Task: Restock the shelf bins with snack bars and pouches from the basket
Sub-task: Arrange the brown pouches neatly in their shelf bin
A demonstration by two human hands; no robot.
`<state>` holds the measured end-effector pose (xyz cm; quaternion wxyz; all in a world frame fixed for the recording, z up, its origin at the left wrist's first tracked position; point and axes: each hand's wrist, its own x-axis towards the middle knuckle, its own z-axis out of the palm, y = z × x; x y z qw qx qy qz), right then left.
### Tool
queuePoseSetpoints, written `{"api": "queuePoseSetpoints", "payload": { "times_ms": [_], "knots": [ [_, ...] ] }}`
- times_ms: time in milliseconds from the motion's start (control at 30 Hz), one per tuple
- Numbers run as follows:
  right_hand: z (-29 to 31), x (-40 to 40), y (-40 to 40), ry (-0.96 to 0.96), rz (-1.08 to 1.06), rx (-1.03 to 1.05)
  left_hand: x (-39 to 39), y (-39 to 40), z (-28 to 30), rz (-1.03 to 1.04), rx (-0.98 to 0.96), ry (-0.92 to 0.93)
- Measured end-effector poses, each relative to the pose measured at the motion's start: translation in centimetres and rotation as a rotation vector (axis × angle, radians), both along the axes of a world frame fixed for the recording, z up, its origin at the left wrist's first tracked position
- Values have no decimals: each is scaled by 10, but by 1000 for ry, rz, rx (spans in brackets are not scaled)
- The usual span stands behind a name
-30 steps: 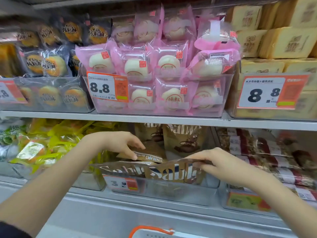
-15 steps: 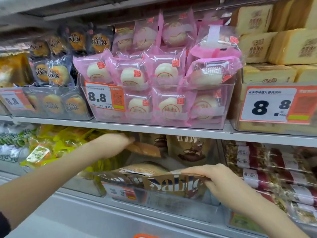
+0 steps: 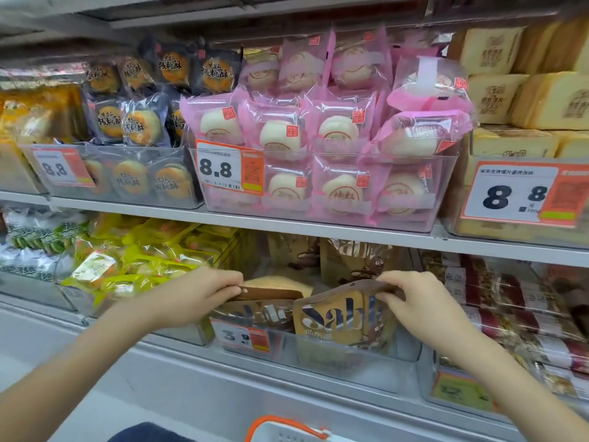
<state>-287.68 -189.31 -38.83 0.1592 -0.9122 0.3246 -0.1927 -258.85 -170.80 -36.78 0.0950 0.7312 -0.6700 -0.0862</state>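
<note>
while both hands work at the clear bin (image 3: 404, 352) on the lower shelf, the left hand (image 3: 194, 295) pinches a flat brown pouch (image 3: 271, 293) lying across the bin's left half. the right hand (image 3: 414, 295) pinches the top edge of an upright tan "sable" pouch (image 3: 338, 320) at the bin's front. more such pouches stand behind. a 3.9 price tag (image 3: 243, 338) sits on the bin front. the basket (image 3: 287, 430) rim shows at the bottom edge.

A: Which prices can be read?
B: "8.8" on the orange price tag (image 3: 230, 169) of the pink bun bin, "3.9" on the lower tag (image 3: 244, 339).
A: Any brand?
B: "Sabl" on the brown pouch (image 3: 342, 320).
</note>
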Motion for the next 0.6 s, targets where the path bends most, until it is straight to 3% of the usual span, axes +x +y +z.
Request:
{"api": "queuePoseSetpoints", "payload": {
  "times_ms": [100,200,333,433,600],
  "knots": [
    [4,4,7,35,-103,-117,-20,26,-12,73,-86,53],
    [12,5,5,95,-101,-168,-40,28,-28,69,-203,-210],
    [16,1,-3,112,47,-43,-56,2,-32,48,-352,-242],
    [16,-5,-9,100,173,95,-69,-10,-34,74,-322,-180],
    [28,-20,-25,187,249,323,-65,-18,-61,-20,-431,-329]
  ]
}}
